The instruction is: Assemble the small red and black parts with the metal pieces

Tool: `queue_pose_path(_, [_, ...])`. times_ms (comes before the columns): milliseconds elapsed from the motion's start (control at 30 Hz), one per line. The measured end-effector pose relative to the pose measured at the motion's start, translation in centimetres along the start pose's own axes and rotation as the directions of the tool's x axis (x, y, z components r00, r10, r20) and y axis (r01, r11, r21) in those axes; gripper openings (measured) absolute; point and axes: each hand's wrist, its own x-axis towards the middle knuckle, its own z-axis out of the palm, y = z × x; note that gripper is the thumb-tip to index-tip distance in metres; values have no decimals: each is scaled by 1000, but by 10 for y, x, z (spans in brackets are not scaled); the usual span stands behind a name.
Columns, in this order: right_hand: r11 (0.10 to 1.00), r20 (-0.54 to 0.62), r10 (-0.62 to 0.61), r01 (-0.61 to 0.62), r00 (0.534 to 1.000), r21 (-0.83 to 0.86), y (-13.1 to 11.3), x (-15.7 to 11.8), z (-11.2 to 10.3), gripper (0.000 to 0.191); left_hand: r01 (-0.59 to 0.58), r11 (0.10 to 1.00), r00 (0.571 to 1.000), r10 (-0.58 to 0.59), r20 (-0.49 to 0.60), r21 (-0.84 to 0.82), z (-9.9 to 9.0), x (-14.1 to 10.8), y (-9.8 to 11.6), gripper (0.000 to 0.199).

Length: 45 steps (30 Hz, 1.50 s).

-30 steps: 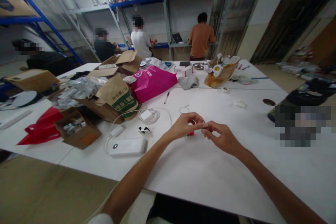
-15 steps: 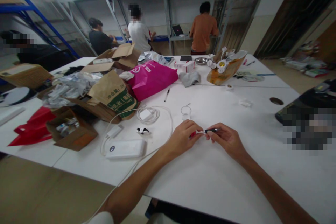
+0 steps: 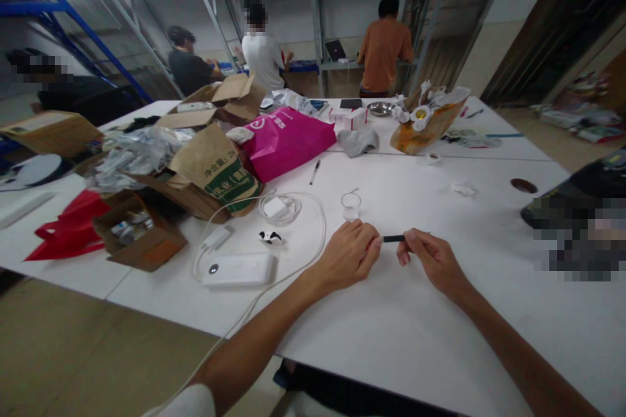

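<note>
Between my two hands, just above the white table, a slim black pen-like stick [image 3: 394,238] is held level. The fingers of my left hand [image 3: 349,251] are closed round its left end, and a bit of something red shows in that grip. My right hand [image 3: 433,257] pinches the other end between thumb and forefinger. What lies inside the left fist is mostly hidden. On the table just beyond my left hand sits a thin wire loop [image 3: 351,201]. A small black-and-white piece [image 3: 270,237] rests left of my hands.
A white power bank [image 3: 239,270], a charger with coiled cable [image 3: 276,207] and a pen [image 3: 315,172] lie on the table [image 3: 391,352]. Cardboard boxes [image 3: 141,234] and a magenta bag [image 3: 288,143] stand left. A dark bag [image 3: 577,202] is at right. Several people sit beyond.
My hands have drawn slightly apart, and the black stick now spans level between them. My left hand has closed further over the red part. The view has shifted slightly.
</note>
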Motion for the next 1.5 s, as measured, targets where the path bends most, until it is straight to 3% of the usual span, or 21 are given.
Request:
queue_pose_path(133, [997,23,-59,60,998,-39,-2,-2,1,56,142,971,990,-142,15,-192,3,-2,4,42])
queue_pose_path(233, [996,25,-86,86,996,-12,-4,-2,1,48,335,831,942,-308,134,-444,4,-2,6,57])
queue_pose_path(333, [997,2,-76,75,997,13,-3,-1,1,39,427,726,903,-374,211,-539,2,0,6,64])
queue_pose_path(467, [998,-23,-25,26,999,51,3,-2,3,34,318,828,936,-352,15,-462,1,2,2,42])
queue_pose_path(600, [999,19,2,-3,1000,48,7,-3,5,35,98,904,982,-155,-106,-416,3,1,-1,30])
queue_pose_path(667, [999,22,2,-3,1000,48,8,-4,6,34,50,917,985,-110,-130,-396,5,1,-1,25])
queue_pose_path(800, [996,-56,16,-11,998,91,7,-2,5,26,144,918,974,-198,-111,-370,6,1,1,28])
queue_pose_path(900, [991,-74,17,-7,997,133,6,-2,4,24,280,870,950,-313,-14,-406,7,1,2,38])
queue_pose_path(1000, [988,-56,-1,9,998,153,6,-3,4,22,351,847,934,-349,79,-399,7,1,2,51])
queue_pose_path(1300, [995,-66,-8,14,998,101,8,-2,7,24,149,936,983,-177,-58,-319,16,-2,-5,27])
queue_pose_path(1500, [997,-86,-22,28,996,68,3,0,4,24,270,870,952,-306,-20,-413,13,-1,0,26])
